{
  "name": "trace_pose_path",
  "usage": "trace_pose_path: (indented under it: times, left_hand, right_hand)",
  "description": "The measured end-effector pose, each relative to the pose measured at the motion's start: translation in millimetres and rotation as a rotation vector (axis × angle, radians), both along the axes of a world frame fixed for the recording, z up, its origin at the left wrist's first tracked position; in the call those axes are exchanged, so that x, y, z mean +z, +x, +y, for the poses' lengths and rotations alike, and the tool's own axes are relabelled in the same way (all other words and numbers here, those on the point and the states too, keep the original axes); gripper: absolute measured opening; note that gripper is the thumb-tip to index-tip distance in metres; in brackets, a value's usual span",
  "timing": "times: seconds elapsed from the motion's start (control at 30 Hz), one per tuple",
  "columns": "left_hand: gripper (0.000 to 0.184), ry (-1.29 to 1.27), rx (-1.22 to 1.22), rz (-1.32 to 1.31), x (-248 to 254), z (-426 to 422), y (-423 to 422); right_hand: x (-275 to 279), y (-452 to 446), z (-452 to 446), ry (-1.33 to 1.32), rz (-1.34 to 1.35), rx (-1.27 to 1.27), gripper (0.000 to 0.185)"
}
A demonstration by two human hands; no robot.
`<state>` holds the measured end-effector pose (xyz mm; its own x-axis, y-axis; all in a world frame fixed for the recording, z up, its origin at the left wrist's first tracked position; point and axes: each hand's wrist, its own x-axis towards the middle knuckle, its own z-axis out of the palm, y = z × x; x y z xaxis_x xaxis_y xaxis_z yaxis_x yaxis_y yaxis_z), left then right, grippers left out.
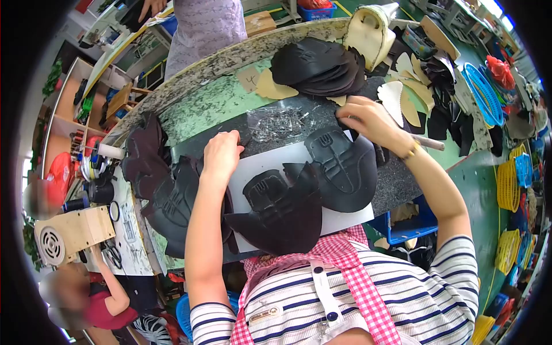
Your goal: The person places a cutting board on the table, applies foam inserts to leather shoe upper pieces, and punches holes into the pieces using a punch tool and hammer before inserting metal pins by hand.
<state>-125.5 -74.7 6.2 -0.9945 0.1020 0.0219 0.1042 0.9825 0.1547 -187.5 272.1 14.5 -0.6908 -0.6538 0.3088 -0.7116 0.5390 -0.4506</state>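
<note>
Two black shaped shoe-upper pieces lie on a white board in front of me: one black piece at the centre, another black piece to its right. My left hand is beside the board's upper left corner, fingers curled downward; whatever they hold is hidden. Over the top of the right-hand piece, my right hand has bent fingers drawn together, and I cannot make out what is in them. Between the hands, farther back, small shiny metal bits lie in a heap on clear plastic.
A tall stack of black pieces stands at the back, beside cream cut pieces. More dark pieces are piled at left. A blue bin sits below the table's right edge. Co-workers are at the back and lower left.
</note>
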Motion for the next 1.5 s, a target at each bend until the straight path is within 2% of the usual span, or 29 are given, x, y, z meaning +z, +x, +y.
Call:
trace_pose_path:
  times: [0.07,0.17,0.27,0.33,0.37,0.4,0.47,0.53,0.67,0.77,0.97,1.07,1.2,1.33,1.43,1.5]
  left_hand:
    - [0.017,0.059,0.028,0.131,11,9,16]
    - [0.011,0.309,0.042,0.21,31,24,66]
    - [0.01,0.545,0.04,0.206,15,40,110]
    - [0.015,0.779,0.074,0.194,9,52,116]
    - [0.018,0.951,0.089,0.163,13,59,114]
    - [0.018,1.105,0.107,0.11,20,64,111]
    - [0.016,1.327,0.113,-0.021,24,60,112]
    - [0.01,1.479,0.088,-0.166,20,56,113]
    - [0.007,1.862,0.103,-0.404,16,53,147]
    - [0.014,2.116,0.222,-0.704,7,51,166]
    - [0.02,2.1,0.334,-0.797,13,59,169]
    - [0.023,2.103,0.342,-0.721,6,62,172]
    - [0.017,2.204,0.329,-0.439,-1,73,167]
    - [0.011,2.17,0.336,-0.172,0,80,156]
    - [0.01,2.175,0.33,-0.158,4,77,143]
    - [0.009,2.026,0.197,-0.239,12,65,128]
  right_hand:
    - [-14,-30,-32,0.049,-0.131,0.146,0.014]
    - [-41,-64,-55,0.042,-0.403,0.336,0.019]
    - [-33,-61,-59,0.211,-0.219,0.365,0.017]
    - [-17,-48,-65,0.085,-0.034,0.347,0.011]
    - [1,-27,-76,-0.003,-0.155,0.253,0.009]
    - [24,0,-91,-0.087,-0.269,0.278,0.01]
    - [54,45,-109,-0.078,-0.288,0.417,0.01]
    - [60,80,-113,-0.106,-0.322,0.379,0.011]
    - [56,119,-112,-0.18,-0.179,0.449,0.014]
    - [49,141,-113,-0.2,-0.117,0.44,0.016]
    - [41,148,-109,-0.193,-0.047,0.324,0.026]
    - [37,145,-107,-0.218,-0.012,0.303,0.029]
    - [31,141,-109,-0.259,-0.011,0.257,0.034]
    - [25,133,-114,-0.348,-0.044,0.241,0.034]
    - [24,128,-118,-0.406,-0.096,0.238,0.028]
    - [28,123,-118,-0.434,-0.131,0.209,0.025]
